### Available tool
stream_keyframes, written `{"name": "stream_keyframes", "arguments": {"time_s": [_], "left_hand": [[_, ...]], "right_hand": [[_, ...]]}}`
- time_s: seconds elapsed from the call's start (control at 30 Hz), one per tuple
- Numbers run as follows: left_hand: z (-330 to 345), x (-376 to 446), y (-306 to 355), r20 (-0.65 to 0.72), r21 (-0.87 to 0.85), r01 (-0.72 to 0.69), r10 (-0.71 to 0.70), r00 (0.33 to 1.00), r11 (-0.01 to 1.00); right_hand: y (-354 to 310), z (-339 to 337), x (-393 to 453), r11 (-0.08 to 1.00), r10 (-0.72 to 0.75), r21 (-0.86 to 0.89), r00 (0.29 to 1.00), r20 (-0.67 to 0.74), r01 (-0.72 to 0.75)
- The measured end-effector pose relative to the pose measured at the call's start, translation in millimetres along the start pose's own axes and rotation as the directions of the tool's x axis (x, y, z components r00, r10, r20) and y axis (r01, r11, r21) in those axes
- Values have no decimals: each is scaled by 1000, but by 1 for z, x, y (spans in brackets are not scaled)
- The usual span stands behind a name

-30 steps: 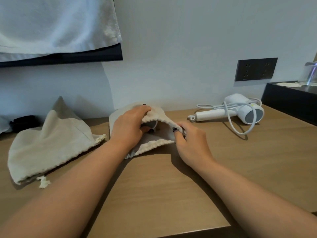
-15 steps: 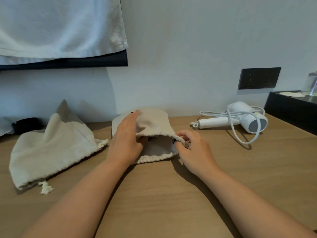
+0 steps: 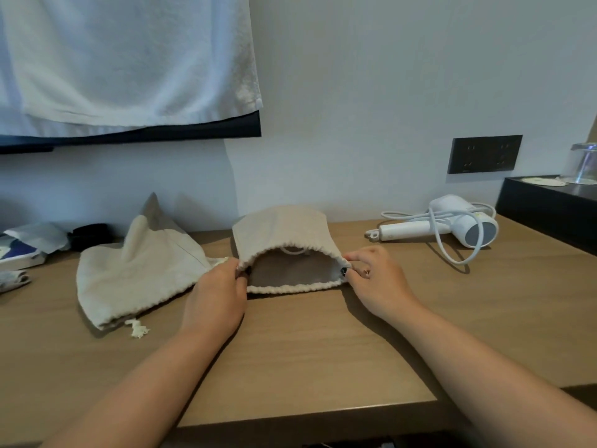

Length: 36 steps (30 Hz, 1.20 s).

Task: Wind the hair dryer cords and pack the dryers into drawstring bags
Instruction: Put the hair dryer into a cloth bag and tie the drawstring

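Note:
A beige drawstring bag (image 3: 284, 227) lies in the middle of the wooden table (image 3: 307, 357), its mouth facing me and held wide. My left hand (image 3: 216, 295) pinches the left side of the rim; my right hand (image 3: 376, 279) pinches the right side. A bit of white cord shows inside the mouth. A second beige drawstring bag (image 3: 139, 273) lies bulging to the left, mouth drawn, with a frayed string end. A white hair dryer (image 3: 452, 224) rests at the back right, its cord looped loosely over it.
A black double socket (image 3: 484, 154) is on the wall above the dryer. A dark shelf (image 3: 549, 208) with an upturned glass (image 3: 583, 163) stands at the right. A white towel (image 3: 129, 59) hangs at the upper left. Small packets and a black item (image 3: 90, 236) lie at the far left.
My left hand came off the top of the middle bag and moved to the left rim. Both hands have pulled the mouth wider. The dryer at the right has not moved.

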State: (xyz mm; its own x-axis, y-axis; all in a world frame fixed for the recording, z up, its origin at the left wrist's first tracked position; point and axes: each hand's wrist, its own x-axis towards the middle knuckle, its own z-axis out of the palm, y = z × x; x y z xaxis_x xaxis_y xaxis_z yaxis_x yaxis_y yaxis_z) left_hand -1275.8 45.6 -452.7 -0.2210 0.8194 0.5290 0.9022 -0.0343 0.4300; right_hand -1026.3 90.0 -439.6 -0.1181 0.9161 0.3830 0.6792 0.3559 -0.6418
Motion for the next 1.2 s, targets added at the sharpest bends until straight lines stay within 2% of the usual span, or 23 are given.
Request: {"name": "stream_keyframes", "arguments": {"time_s": [0.1, 0.2, 0.3, 0.37, 0.47, 0.57, 0.7, 0.77, 0.8, 0.87, 0.93, 1.0, 1.2], "left_hand": [[3, 0, 6, -31, 111, -117, 121, 992, 987], [3, 0, 11, -18, 271, -263, 278, 960, 926], [2, 1, 19, 41, 311, -240, 239, 970, 920], [2, 2, 18, 63, 256, -185, 174, 983, 949], [-5, 1, 5, 163, -12, -118, 118, 980, 993], [-12, 1, -12, 227, -136, -173, 201, 953, 975], [-16, -2, -16, 179, -231, -204, 248, 952, 951], [-15, -1, -11, 138, -341, -131, 188, 972, 931], [-14, 2, -10, 135, -437, -38, 107, 985, 898], [-15, 7, -10, 159, -627, 163, -80, 984, 762], [-16, 12, -13, 173, -709, 255, -188, 967, 657], [-17, 13, -16, 180, -711, 283, -223, 958, 644], [-16, 15, -19, 71, -624, 312, -345, 936, 716]], "right_hand": [[1, -1, -1, 1000, 0, -30, 999, -46, -2], [7, -8, 0, 997, 76, 10, 991, -111, -76], [12, -12, 3, 994, 111, 6, 989, -97, -111], [13, -12, 4, 995, 92, -26, 993, -75, -94], [16, -12, 5, 996, 32, -81, 999, -25, -34], [22, -14, 6, 995, -24, -94, 999, -30, 21], [23, -15, 10, 999, -29, -36, 992, -121, 25], [23, -13, 15, 992, 47, 125, 987, -153, -28], [22, -12, 18, 968, 101, 243, 982, -157, -61], [20, -11, 22, 894, 196, 434, 969, -153, -113], [19, -11, 24, 860, 229, 494, 962, -148, -129], [19, -12, 25, 854, 228, 505, 962, -149, -124], [34, -16, 33, 866, 273, 475, 944, -185, -158]]}}
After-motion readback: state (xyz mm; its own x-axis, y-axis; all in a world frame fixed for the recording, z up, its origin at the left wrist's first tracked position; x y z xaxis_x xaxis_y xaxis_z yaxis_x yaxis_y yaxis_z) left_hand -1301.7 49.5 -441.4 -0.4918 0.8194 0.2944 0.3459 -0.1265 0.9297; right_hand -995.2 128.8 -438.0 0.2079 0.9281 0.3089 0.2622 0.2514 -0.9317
